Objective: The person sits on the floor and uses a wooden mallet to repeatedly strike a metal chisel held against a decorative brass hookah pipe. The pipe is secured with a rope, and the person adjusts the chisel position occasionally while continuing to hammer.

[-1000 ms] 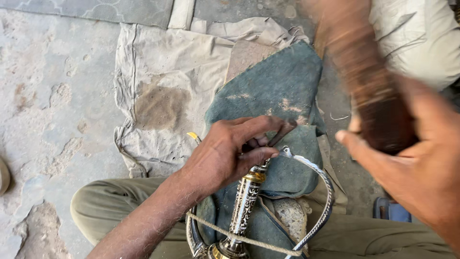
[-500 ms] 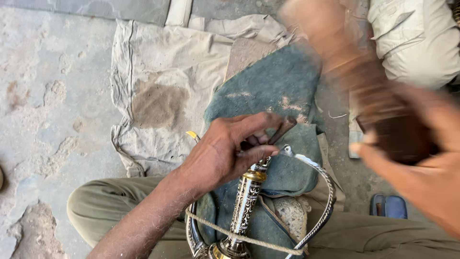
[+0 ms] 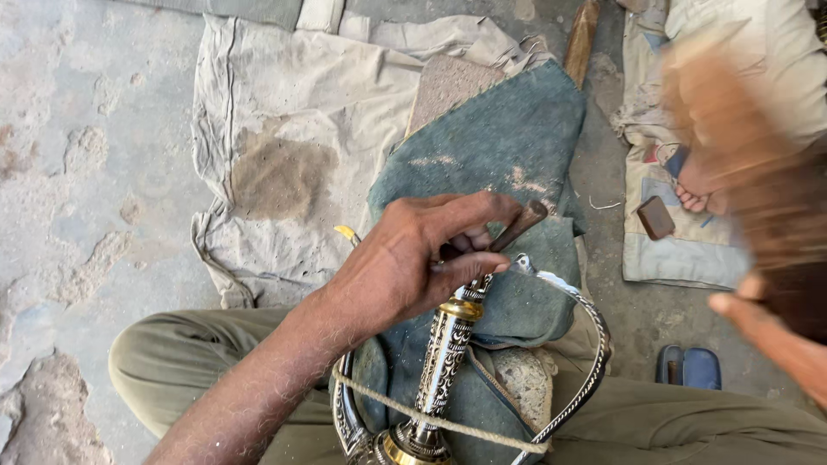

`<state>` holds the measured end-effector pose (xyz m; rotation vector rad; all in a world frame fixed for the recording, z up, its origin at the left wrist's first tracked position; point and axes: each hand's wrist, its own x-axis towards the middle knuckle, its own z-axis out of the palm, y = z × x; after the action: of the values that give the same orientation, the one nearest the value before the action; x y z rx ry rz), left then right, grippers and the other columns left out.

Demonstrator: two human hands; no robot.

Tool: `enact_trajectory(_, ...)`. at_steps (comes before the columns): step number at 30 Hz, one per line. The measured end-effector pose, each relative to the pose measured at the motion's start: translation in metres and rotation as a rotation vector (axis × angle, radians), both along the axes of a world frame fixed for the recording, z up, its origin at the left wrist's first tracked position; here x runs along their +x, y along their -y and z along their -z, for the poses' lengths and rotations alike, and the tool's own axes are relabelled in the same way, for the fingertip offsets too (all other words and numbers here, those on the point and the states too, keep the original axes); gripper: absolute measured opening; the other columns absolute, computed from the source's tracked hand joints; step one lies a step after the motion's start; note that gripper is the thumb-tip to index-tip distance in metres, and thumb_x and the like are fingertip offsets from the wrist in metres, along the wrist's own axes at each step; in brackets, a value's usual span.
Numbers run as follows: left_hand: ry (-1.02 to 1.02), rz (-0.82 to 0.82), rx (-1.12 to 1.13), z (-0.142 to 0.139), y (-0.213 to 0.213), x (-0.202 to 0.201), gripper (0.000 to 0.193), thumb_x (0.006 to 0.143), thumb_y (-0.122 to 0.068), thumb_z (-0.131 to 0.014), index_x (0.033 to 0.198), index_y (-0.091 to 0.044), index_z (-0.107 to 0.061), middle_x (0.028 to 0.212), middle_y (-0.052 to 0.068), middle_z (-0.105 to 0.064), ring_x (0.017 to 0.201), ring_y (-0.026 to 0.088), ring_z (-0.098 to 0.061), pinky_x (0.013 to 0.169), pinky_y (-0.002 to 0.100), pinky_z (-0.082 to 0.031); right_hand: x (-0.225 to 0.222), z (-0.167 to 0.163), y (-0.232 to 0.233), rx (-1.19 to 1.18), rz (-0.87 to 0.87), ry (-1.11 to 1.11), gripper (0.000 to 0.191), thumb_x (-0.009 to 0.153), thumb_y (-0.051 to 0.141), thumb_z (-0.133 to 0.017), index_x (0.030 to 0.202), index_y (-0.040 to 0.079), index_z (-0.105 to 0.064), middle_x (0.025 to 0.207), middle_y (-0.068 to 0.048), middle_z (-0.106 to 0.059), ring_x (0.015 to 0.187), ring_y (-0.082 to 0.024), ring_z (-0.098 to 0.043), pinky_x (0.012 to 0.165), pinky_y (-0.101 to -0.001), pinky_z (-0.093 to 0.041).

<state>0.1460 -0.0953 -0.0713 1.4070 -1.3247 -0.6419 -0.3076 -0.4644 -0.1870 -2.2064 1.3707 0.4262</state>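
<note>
My left hand (image 3: 413, 258) pinches a thin dark metal punch (image 3: 519, 226), holding its tip against the top of an engraved silver and brass sword hilt (image 3: 444, 362). The hilt lies on a folded dark green cloth (image 3: 508, 146) over my lap, tied down with a rope (image 3: 431, 419), and its curved silver guard (image 3: 590, 370) arcs to the right. My right hand (image 3: 775, 336) is at the right edge, motion-blurred, gripping a brown wooden mallet (image 3: 758, 172) raised above it.
A stained beige cloth (image 3: 293, 129) covers the rough concrete floor (image 3: 77, 172). A wooden handle (image 3: 581, 30) lies at the top. Another person's bare foot (image 3: 698, 185) rests on a pale cloth at right, near a small brown block (image 3: 656, 217) and a blue object (image 3: 687, 368).
The mallet in my right hand has swung to the right and stays blurred. My left hand keeps the punch on the hilt; the view has shifted slightly.
</note>
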Motion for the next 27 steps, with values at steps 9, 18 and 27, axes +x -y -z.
enact_trajectory(9,-0.005,0.027,-0.010,-0.003,0.003,0.002,0.042,0.090,-0.016,-0.080,0.127,-0.011,-0.062,0.095,0.006,-0.071,0.081,0.016,-0.072,0.068,0.032,-0.062,0.055,-0.029,-0.049,-0.249,0.142,-0.177,0.053,0.105,0.033,-0.068,0.132,-0.010,-0.057,0.119,-0.026,-0.068,0.101,-0.032,-0.067,0.085,-0.0414,-0.056)
enact_trajectory(18,0.020,0.024,-0.004,0.001,0.003,0.003,0.046,0.088,-0.016,-0.081,0.129,-0.010,-0.061,0.094,0.008,-0.070,0.081,0.019,-0.072,0.068,0.035,-0.061,0.078,-0.048,-0.065,-0.284,0.192,-0.197,0.056,0.103,0.036,-0.068,0.137,-0.007,-0.054,0.128,-0.025,-0.062,0.111,-0.033,-0.060,0.093,-0.0467,-0.051)
enact_trajectory(27,-0.021,0.016,0.015,0.005,0.002,0.003,0.047,0.093,-0.022,-0.078,0.136,-0.014,-0.062,0.091,0.005,-0.073,0.077,0.015,-0.073,0.065,0.031,-0.062,0.066,-0.042,-0.064,-0.296,0.234,-0.217,0.060,0.101,0.039,-0.068,0.141,-0.004,-0.052,0.137,-0.024,-0.056,0.121,-0.034,-0.054,0.101,-0.0520,-0.046)
